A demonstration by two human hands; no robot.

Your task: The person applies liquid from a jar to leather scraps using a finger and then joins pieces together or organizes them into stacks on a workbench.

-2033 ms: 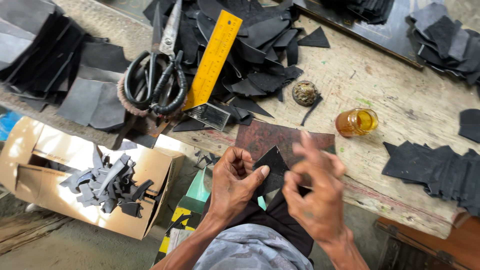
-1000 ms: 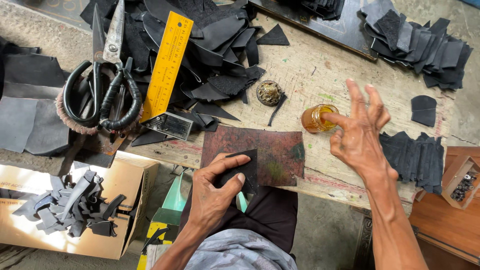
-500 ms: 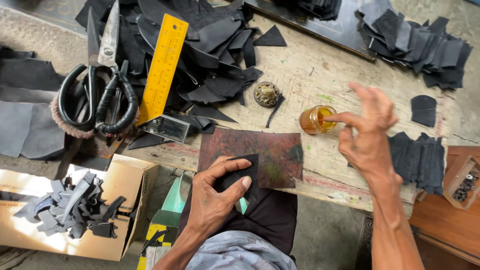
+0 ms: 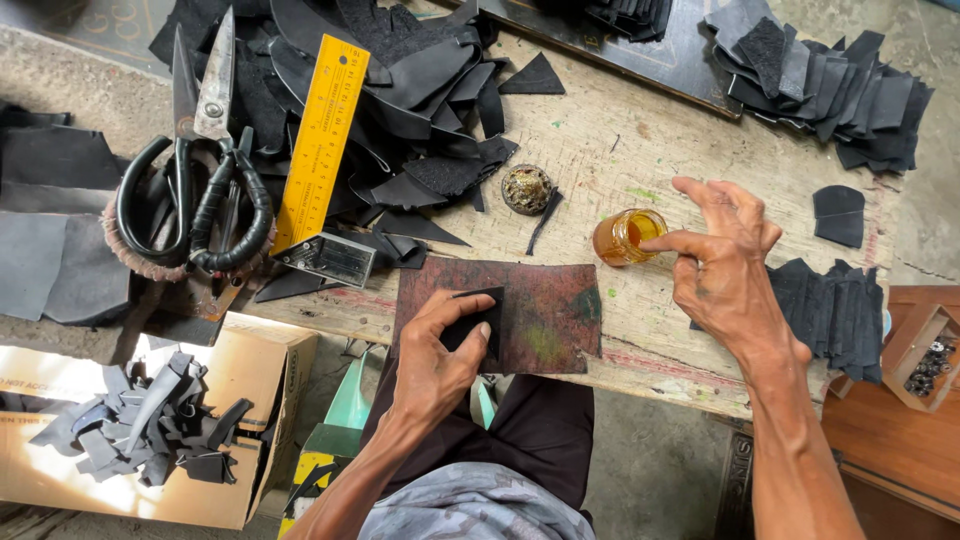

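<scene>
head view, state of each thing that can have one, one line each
left hand: pressing a small black piece flat on the brown mat
right hand: empty, forefinger tip by the jar's rim
glass jar: open, upright, holds amber liquid
jar lid: off, lying on the bench
scissors: closed, lying flat
cardboard box: open, holds black scraps

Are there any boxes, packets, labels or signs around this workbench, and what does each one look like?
Cardboard box: on the floor at lower left, open-topped, brown, holding dark leather scraps.
Green and yellow packet: under the bench edge by the person's knee, print too small to tell.
Small wooden box: far right, open, holding small dark metal pieces.
No signs or screens show.
</scene>
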